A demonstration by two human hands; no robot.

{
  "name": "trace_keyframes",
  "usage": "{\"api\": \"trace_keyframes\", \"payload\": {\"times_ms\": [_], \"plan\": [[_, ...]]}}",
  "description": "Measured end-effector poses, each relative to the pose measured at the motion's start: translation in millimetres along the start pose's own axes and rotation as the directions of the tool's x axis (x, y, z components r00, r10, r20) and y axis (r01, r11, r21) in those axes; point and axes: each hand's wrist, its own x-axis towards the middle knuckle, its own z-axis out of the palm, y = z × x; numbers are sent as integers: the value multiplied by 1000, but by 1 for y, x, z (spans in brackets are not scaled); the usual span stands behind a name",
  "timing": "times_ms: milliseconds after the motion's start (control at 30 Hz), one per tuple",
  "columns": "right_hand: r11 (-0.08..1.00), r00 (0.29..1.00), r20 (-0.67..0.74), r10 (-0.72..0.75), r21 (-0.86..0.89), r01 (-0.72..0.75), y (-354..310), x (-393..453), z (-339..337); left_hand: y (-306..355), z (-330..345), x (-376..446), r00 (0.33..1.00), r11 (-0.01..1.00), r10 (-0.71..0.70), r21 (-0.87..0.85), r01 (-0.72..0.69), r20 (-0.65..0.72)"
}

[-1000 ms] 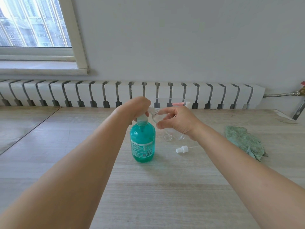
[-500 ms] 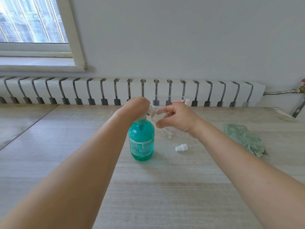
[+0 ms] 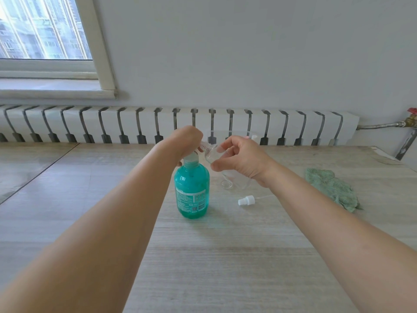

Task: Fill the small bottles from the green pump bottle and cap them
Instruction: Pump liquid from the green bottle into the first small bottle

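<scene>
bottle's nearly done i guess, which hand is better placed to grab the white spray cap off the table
Right. The right hand is nearer the white spray cap, though it pinches the small clear bottle and would have to free fingers first. The left hand is on the green pump bottle, farther off.

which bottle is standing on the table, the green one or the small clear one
The green pump bottle stands upright on the table. The small clear bottle is off it, pinched in the right hand at the pump spout.

Pale grey wall (image 3: 248, 53) above a long white radiator (image 3: 112, 123); daylight thru window (image 3: 42, 30) at upper left, w/ white sill (image 3: 52, 91). Light wood-grain worktop (image 3: 214, 256) fills foreground; pipe (image 3: 381, 125) at right.
</scene>
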Motion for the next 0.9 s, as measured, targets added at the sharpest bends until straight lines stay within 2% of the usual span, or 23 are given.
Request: {"api": "trace_keyframes", "payload": {"times_ms": [133, 267, 467, 600, 833, 900], "plan": [[1000, 999, 35, 1, -7, -1, 3, 1, 0, -3, 6, -1, 998, 998, 56, 22, -56, 6], [1000, 999, 40, -3, -5, 3, 4, 1, -1, -2, 8, -1, 999, 993, 44, 110, -44, 1], [1000, 999, 27, 21, 11, -22, 7, -2, -2, -5, 2, 1, 999, 1000, 8, 12, -9, 32], [999, 999, 20, 26, 28, -27, 8, -3, -1, -4, -1, 3, 999, 999, -32, 41, 32, 10], [1000, 1000, 27, -5, 25, 4, 3, -2, -1, 1, 5, 4, 1000, 993, -13, 115, 15, -17], [1000, 999, 39, -2, 1, 2, 4, -1, 0, 0, 8, 5, 1000, 993, 6, 114, -7, 13]]}}
